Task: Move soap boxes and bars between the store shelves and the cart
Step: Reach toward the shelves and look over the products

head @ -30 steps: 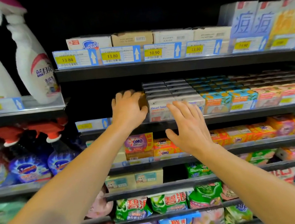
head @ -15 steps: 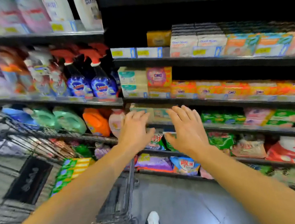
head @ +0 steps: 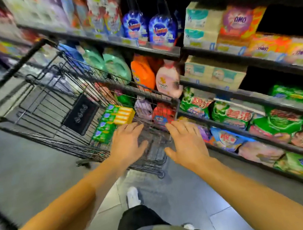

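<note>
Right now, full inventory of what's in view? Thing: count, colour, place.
cart: one, black wire, left of the shelves
soap boxes: a stack, count unclear, green and yellow, inside the cart at its near end
shelves: several tiers, black, right side
spray bottles: two clear, blue with red triggers, upper shelf
OMO boxes: several, orange and purple, middle shelf
green bags: several, lower shelves
left hand: one, fingers straight, over the cart's near end
right hand: one, fingers straight, beside the left hand

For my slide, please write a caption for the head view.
Both open hands, left hand and right hand, reach toward soap boxes in the cart beside store shelves.
</note>
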Motion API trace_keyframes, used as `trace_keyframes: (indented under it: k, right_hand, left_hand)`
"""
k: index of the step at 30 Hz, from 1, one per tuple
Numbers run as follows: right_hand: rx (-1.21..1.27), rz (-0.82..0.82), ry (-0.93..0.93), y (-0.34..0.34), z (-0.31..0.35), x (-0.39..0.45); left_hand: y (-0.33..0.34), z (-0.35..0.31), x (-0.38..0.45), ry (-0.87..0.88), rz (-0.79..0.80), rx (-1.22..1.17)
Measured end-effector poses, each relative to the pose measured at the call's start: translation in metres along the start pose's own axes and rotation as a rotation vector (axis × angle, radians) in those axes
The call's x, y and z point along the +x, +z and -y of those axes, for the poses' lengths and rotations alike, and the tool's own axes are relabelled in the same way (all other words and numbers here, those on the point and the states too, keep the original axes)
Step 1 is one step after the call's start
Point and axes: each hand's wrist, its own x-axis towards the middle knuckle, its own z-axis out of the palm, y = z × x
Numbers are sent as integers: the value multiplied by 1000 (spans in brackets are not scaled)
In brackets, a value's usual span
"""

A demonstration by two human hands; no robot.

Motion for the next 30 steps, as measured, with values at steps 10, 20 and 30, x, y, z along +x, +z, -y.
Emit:
trace_keyframes:
  k: [10, 20, 30]
  right_hand:
    - [9, 165, -12, 60, 75, 111]
    - [65, 363, 155, 138, 138, 257]
    - [112, 466, 279, 238, 118, 346]
  left_hand:
    - [31, 159, 26, -79, 71, -40]
    - [81, 300, 118, 8, 289, -94]
    - [187, 369, 208, 85, 496, -63]
